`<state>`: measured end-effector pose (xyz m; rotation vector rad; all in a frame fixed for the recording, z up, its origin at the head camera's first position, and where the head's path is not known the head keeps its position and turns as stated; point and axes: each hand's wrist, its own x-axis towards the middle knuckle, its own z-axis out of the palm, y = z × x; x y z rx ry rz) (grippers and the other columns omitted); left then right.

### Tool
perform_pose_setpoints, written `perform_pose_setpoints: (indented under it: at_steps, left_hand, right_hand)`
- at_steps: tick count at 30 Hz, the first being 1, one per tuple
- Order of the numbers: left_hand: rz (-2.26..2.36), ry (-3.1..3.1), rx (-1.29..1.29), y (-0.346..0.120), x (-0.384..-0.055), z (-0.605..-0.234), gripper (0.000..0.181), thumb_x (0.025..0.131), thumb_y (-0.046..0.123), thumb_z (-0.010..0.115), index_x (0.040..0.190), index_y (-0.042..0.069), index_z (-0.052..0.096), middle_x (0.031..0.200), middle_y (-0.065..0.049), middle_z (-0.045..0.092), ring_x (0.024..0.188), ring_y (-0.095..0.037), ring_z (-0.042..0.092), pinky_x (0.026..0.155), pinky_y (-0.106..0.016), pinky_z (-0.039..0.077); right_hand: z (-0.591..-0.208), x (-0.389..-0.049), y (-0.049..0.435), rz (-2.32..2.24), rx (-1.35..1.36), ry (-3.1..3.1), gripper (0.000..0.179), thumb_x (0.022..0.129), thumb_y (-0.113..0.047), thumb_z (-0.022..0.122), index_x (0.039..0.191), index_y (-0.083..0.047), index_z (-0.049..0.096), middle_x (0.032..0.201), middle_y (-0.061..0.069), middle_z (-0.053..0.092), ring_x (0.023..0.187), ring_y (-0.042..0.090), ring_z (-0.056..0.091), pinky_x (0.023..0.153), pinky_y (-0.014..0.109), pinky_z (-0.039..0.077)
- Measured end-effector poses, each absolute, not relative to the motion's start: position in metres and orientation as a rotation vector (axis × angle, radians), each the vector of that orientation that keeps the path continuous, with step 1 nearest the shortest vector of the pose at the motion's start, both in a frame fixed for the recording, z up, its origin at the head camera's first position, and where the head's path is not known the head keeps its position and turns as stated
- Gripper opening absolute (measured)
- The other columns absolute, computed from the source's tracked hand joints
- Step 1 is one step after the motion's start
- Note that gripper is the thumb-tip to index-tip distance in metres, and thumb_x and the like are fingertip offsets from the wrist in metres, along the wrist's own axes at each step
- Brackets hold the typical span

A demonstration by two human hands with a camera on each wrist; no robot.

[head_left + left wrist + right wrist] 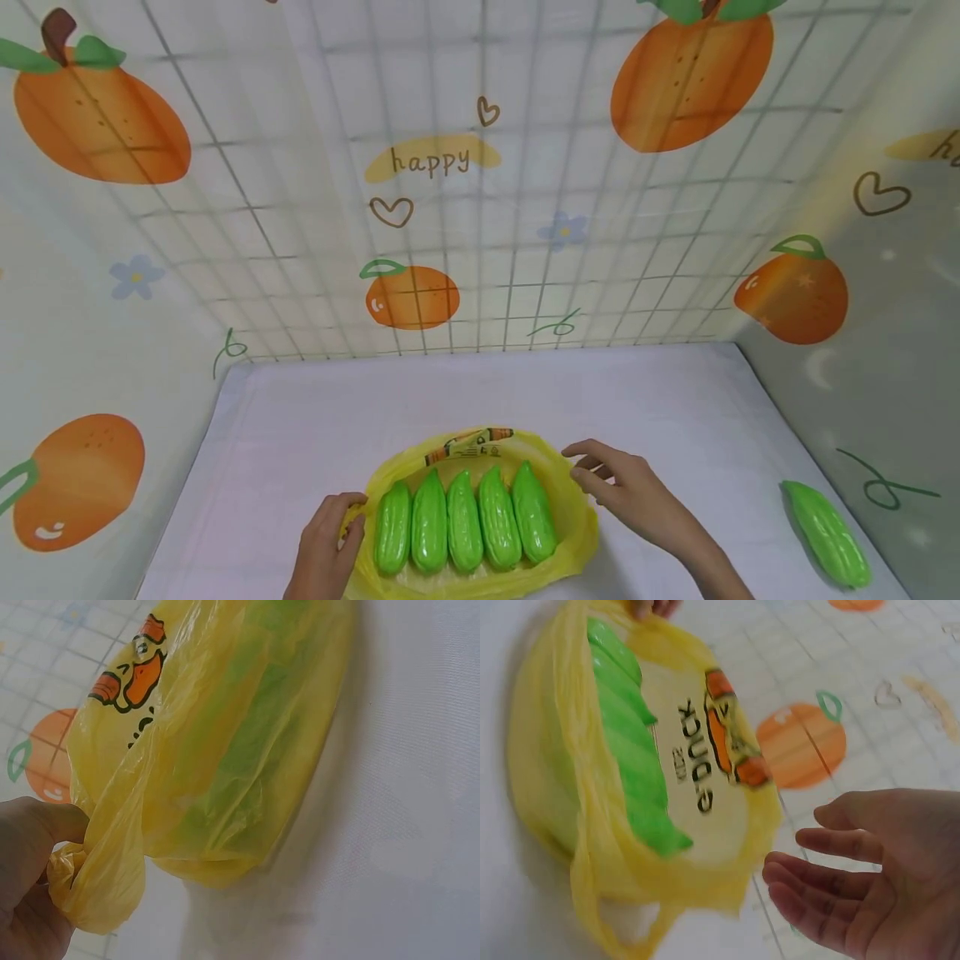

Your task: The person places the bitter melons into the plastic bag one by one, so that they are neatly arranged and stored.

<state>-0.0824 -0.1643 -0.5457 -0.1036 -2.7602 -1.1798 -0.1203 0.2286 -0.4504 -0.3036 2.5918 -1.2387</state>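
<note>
A yellow plastic bag with a printed duck face lies with its mouth spread wide. Inside it, several glossy green cucumber-like vegetables lie side by side in a row. At the bag's left side my left hand pinches a gathered handle; the left wrist view shows this twisted handle between thumb and fingers. My right hand is just off the bag's upper right rim, fingers loosely bent and holding nothing. In the right wrist view the right hand stands apart from the bag, whose other handle hangs loose.
Another green vegetable lies alone near the right edge of the white table. Behind the table rises a wire grid covered by cloth printed with oranges. Similar printed cloth hangs at the left and right sides.
</note>
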Motion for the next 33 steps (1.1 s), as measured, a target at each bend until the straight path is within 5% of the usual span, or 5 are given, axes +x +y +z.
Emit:
perform_pose_setpoints:
  at_steps: [6,10,14,18,33]
  left_hand:
    - [-1.175,-2.745,-0.121,-0.166,-0.083,-0.549,0.025,0.093,-0.001,0.066,0.111,0.015,0.065,0.099,0.005,0.059,0.082,-0.005,0.056,0.066,-0.024,0.051]
    - [-1.164,-2.723,-0.149,-0.166,-0.083,-0.551,0.025,0.092,-0.002,0.067,0.111,0.015,0.065,0.099,0.006,0.059,0.083,-0.005,0.056,0.066,-0.024,0.051]
    - [-1.161,-2.726,-0.144,-0.166,-0.083,-0.55,0.025,0.092,-0.002,0.067,0.111,0.014,0.065,0.099,0.005,0.059,0.082,-0.004,0.055,0.066,-0.023,0.051]
    - [-1.166,-2.749,-0.122,-0.166,-0.084,-0.549,0.024,0.092,-0.001,0.067,0.111,0.013,0.065,0.1,0.004,0.059,0.081,-0.005,0.055,0.066,-0.023,0.051]
    - [-1.149,-2.74,-0.117,-0.168,-0.084,-0.551,0.024,0.092,0.0,0.067,0.11,0.015,0.065,0.099,0.005,0.059,0.081,-0.005,0.055,0.065,-0.023,0.051]
  right_hand:
    - [-0.455,-0.117,0.262,-1.213,-0.166,2.7,0.029,0.101,-0.028,0.061,0.125,-0.011,0.063,0.101,0.005,0.068,0.086,0.017,0.064,0.066,0.027,0.055]
    - [-0.463,-0.114,0.291,-1.086,-0.089,2.815,0.031,0.1,-0.029,0.061,0.125,-0.011,0.063,0.104,0.006,0.069,0.095,0.026,0.066,0.07,0.038,0.056]
    - [-0.472,-0.112,0.323,-0.967,-0.031,2.928,0.03,0.101,-0.025,0.06,0.125,-0.007,0.062,0.107,0.013,0.07,0.101,0.039,0.065,0.071,0.049,0.054]
    - [-0.477,-0.109,0.354,-0.901,0.052,2.975,0.033,0.101,-0.022,0.058,0.127,-0.001,0.06,0.113,0.024,0.067,0.102,0.045,0.062,0.068,0.047,0.053]
    - [-0.498,-0.101,0.442,-0.872,0.355,2.88,0.055,0.104,-0.031,0.049,0.141,0.008,0.039,0.138,0.042,0.037,0.117,0.056,0.041,0.079,0.065,0.041]
